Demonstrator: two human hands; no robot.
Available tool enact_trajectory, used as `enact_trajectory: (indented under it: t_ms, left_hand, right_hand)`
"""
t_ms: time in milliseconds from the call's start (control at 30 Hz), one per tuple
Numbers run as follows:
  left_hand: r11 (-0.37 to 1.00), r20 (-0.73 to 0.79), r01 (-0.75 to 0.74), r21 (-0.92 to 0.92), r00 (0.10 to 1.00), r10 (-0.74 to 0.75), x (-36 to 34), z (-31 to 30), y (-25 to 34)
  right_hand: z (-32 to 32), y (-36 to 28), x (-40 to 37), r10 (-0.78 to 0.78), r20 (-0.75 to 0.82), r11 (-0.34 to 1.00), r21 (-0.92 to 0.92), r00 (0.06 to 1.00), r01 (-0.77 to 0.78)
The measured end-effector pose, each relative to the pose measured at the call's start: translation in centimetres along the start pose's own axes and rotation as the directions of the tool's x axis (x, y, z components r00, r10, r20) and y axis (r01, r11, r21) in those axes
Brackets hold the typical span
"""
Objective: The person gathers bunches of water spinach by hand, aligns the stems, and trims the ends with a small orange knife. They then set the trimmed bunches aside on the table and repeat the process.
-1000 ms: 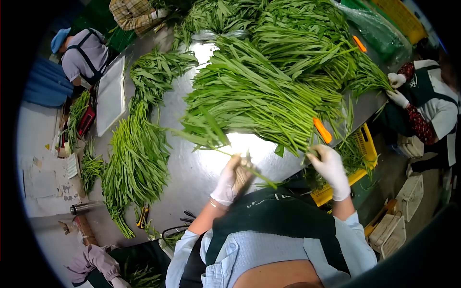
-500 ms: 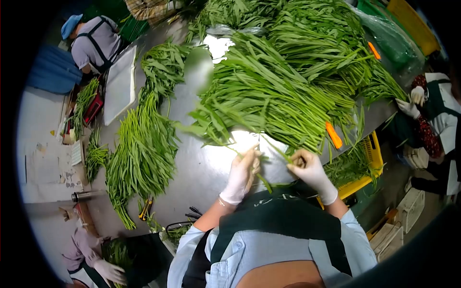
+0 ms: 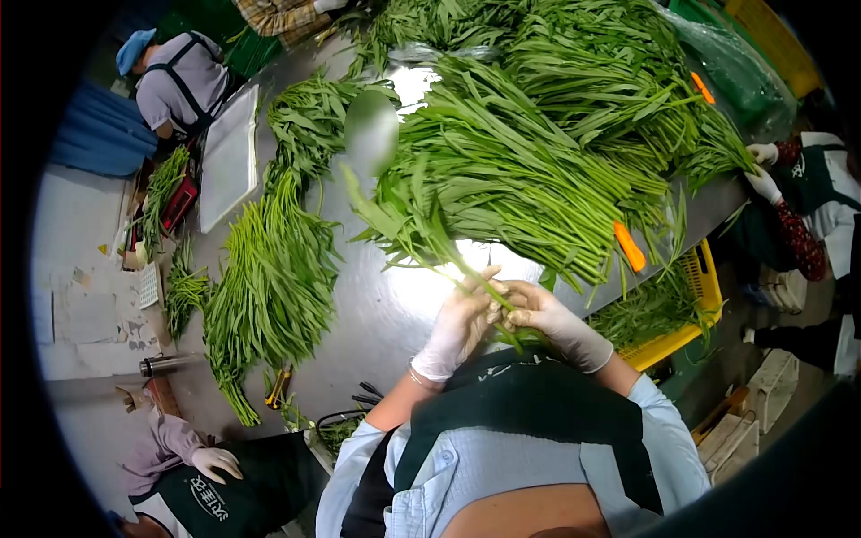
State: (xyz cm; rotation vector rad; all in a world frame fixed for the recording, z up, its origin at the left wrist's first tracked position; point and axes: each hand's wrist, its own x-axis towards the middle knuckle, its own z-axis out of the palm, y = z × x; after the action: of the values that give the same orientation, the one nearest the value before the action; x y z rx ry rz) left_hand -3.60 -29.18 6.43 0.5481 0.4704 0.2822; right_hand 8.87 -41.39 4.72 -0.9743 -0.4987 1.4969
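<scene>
Close in front of my apron, my gloved left hand (image 3: 456, 325) is closed around a few stems of water spinach (image 3: 421, 224), whose leaves stretch away to the upper left. The fingers of my gloved right hand (image 3: 558, 325) pinch the same stems near their lower ends, almost touching the left hand. Just beyond both hands lies a large pile of long-stemmed water spinach (image 3: 529, 193) on the metal table (image 3: 368, 309). An orange object (image 3: 630, 247), perhaps a handle, rests at the cut ends of that pile.
To the left is a long bundle of greens (image 3: 269, 278), with a yellow-and-black cutter (image 3: 278, 387) near its lower end. A yellow crate (image 3: 704, 282) of greens stands right, below table height. Co-workers are around the table; one at right (image 3: 807, 193) holds greens.
My right hand has moved left to meet the left hand on the stems. The held stems now stand more upright. The lower-left co-worker's hand has moved up and the dark apron shows.
</scene>
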Motion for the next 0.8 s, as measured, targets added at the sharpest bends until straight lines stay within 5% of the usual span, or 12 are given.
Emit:
enact_trajectory:
  t_ms: [233, 267, 367, 467, 533, 633, 700, 767, 800]
  left_hand:
    - [0.954, -0.069, 0.0, 0.301, 0.997, 0.022, 0.0, 0.3, -1.7]
    - [0.95, -0.055, 0.01, 0.313, 0.998, 0.008, 0.0, 0.0, -1.7]
    - [0.888, -0.069, 0.049, 0.458, 0.997, -0.02, 0.1, -0.8, -2.4]
    - [0.839, -0.056, 0.033, 0.543, 0.998, -0.003, -0.1, 0.0, -1.5]
    - [0.839, -0.174, 0.002, 0.544, 0.978, 0.111, 0.0, 0.2, -1.7]
    - [0.874, -0.239, -0.076, 0.48, 0.947, 0.213, 0.2, -0.2, -1.8]
    - [0.853, -0.263, -0.075, 0.517, 0.934, 0.241, 0.4, -1.6, -1.8]
    - [0.947, -0.199, -0.146, 0.285, 0.958, 0.208, 1.4, -4.1, -0.8]
    - [0.961, -0.213, -0.189, 0.203, 0.949, 0.232, 1.4, -4.4, 0.1]
  right_hand:
    - [1.3, -0.4, 0.4, -0.105, -0.089, 0.899, 0.418, 0.991, 0.132]
    - [2.3, -1.4, 0.3, -0.032, -0.212, 0.957, 0.275, 0.977, 0.091]
    - [1.7, -1.9, 1.5, -0.035, -0.175, 0.999, 0.011, 0.984, 0.038]
    - [2.6, -2.0, 2.8, -0.079, -0.267, 0.995, 0.042, 0.96, 0.094]
    - [2.5, -1.4, 2.9, -0.032, -0.279, 0.971, 0.219, 0.96, 0.096]
    - [2.7, -0.5, 2.7, -0.221, -0.278, 0.868, 0.381, 0.935, 0.319]
    - [0.8, 1.1, 1.5, -0.108, -0.385, 0.788, 0.529, 0.916, 0.315]
    - [-1.3, 0.4, -1.4, -0.179, -0.059, 0.811, 0.556, 0.982, 0.181]
    - [-2.0, -0.4, -3.2, -0.083, -0.103, 0.891, 0.439, 0.991, 0.12]
